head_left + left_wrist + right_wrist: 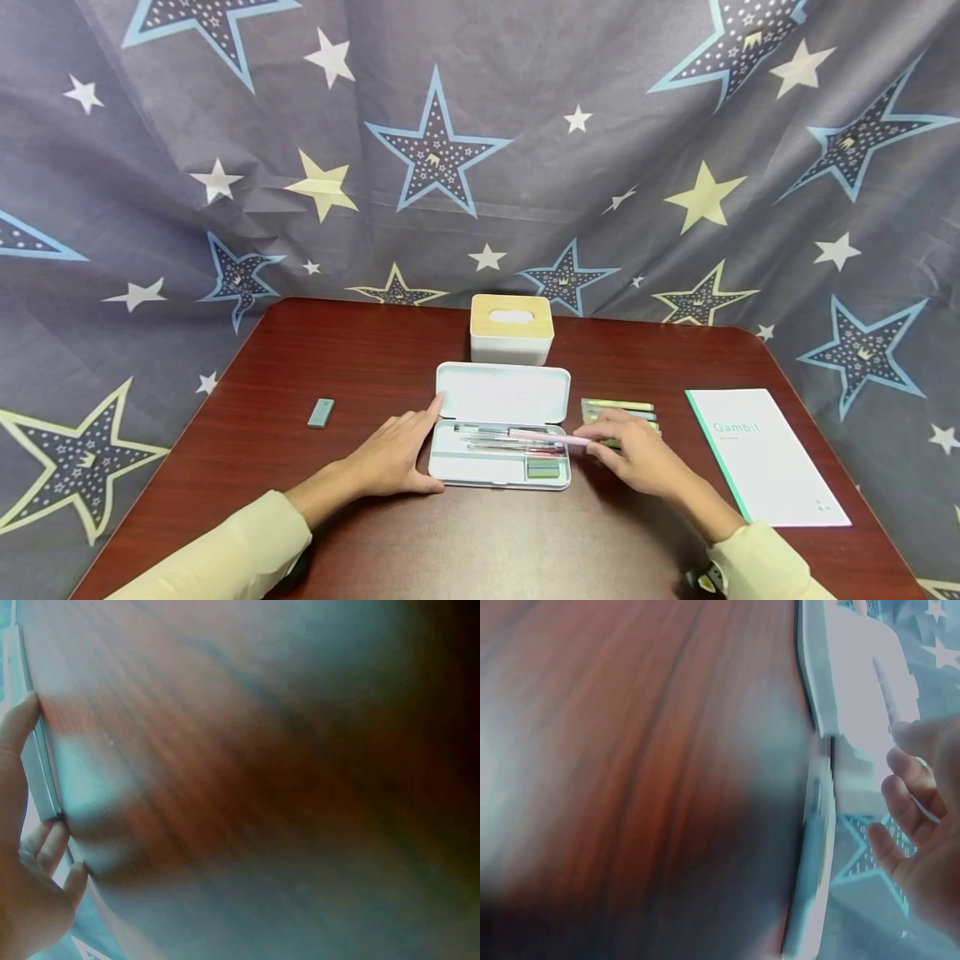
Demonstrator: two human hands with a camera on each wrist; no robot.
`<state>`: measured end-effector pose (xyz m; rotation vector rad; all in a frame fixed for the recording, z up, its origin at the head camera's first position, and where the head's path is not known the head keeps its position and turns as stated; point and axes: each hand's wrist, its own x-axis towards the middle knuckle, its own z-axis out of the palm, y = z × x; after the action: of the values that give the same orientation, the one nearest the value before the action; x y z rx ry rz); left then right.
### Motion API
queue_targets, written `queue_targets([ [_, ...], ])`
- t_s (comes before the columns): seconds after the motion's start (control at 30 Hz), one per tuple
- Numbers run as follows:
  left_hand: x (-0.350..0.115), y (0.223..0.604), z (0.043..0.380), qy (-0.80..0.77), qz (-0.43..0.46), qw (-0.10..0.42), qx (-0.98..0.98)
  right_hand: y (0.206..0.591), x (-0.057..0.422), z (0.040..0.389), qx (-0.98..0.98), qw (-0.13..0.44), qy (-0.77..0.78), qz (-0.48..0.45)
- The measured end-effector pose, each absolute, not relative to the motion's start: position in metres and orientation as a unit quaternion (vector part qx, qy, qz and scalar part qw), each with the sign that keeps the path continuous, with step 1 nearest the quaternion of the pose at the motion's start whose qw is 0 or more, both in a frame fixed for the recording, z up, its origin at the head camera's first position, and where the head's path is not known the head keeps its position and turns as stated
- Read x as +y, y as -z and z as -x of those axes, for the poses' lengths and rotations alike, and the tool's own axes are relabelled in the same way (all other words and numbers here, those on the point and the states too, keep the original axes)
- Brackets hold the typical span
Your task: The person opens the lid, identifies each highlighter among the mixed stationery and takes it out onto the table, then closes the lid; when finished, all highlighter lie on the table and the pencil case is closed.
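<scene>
A pale pencil case (498,481) lies with its lid (502,392) raised at the back. Several pens (480,439) and a green block (543,468), perhaps an eraser, are inside. My left hand (393,454) rests against the case's left end, thumb at the front corner and fingers spread toward the lid; the left wrist view shows this hand (34,900) at the case's edge. Over the right end, my right hand (633,450) pinches a pink pen (551,437), whose far end reaches above the other pens. The right wrist view shows this pen (885,690) between thumb and finger.
More pens or markers (618,405) lie beyond my right hand. A white notebook (768,458) is at the right, a small grey-green block (321,412) at the left. Behind the case stands a tissue box (512,337). A star-patterned curtain (442,250) hangs behind the table.
</scene>
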<state>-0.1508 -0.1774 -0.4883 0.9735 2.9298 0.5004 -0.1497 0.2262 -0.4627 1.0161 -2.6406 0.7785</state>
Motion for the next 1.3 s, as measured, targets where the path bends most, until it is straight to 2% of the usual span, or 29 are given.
queue_targets([
  [0.43,-0.177,0.487,0.150,-0.163,-0.307,0.014,0.938,0.466,0.274,0.136,-0.900,0.141,-0.250,-0.329],
  [0.8,-0.177,0.487,0.151,-0.163,-0.304,0.016,0.938,0.473,0.304,0.124,-0.919,0.139,-0.218,-0.298],
  [1.3,-0.178,0.489,0.150,-0.162,-0.308,0.013,0.937,0.479,0.320,0.115,-0.935,0.130,-0.190,-0.270],
])
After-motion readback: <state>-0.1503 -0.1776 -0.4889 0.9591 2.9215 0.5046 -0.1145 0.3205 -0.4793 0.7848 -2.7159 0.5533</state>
